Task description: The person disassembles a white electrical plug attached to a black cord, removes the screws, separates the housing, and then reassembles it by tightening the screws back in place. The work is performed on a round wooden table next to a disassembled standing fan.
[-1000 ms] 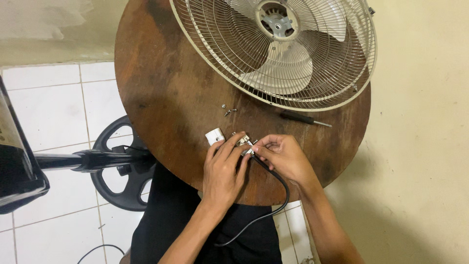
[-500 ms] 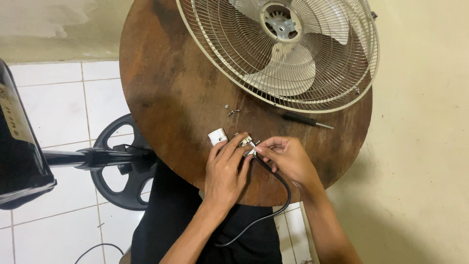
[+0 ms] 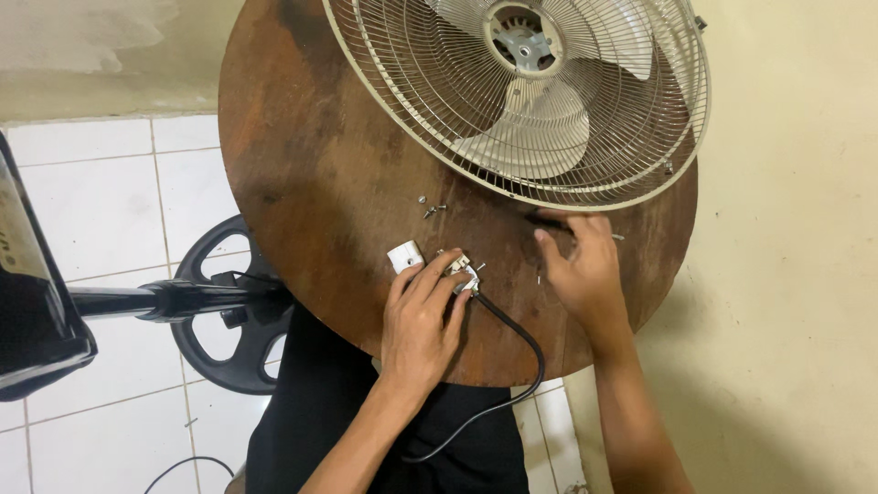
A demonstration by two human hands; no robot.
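Note:
My left hand (image 3: 421,320) presses down on an opened electric plug (image 3: 464,271) on the round wooden table (image 3: 311,165). A black cable (image 3: 523,343) runs from the plug over the table's near edge. The plug's white cover (image 3: 404,255) lies just left of my fingers. My right hand (image 3: 581,270) is at the foot of the fan grille, its fingers curled over a dark screwdriver (image 3: 547,219) that lies on the table. The hand hides most of the screwdriver.
A cream fan head (image 3: 521,91) with its wire grille lies face up on the far half of the table. Small loose screws (image 3: 433,209) sit near the grille. A black fan stand base (image 3: 219,311) and a dark object (image 3: 27,302) are on the white tiled floor at left.
My right hand has left the plug and moved right and away to the screwdriver by the grille. The left hand stays on the plug.

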